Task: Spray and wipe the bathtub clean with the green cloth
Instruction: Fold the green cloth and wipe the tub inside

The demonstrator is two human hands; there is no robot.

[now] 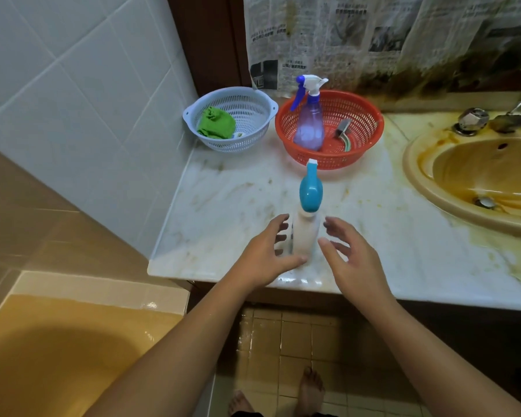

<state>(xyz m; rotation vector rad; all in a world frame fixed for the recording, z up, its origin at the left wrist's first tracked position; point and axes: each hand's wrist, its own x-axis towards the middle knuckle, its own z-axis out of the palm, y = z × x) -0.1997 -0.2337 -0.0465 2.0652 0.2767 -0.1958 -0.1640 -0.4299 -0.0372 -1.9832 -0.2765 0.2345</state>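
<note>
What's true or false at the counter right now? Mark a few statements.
1. The cloth lies in the blue basket. True.
2. The purple bottle stands in the red basket. True.
3. The white bottle stands on the counter between the left hand and the right hand. True.
4. The left hand grips the white bottle. False: its fingers are spread beside it, not curled round it.
5. The brush lies in the blue basket. False: it lies in the red basket.
</note>
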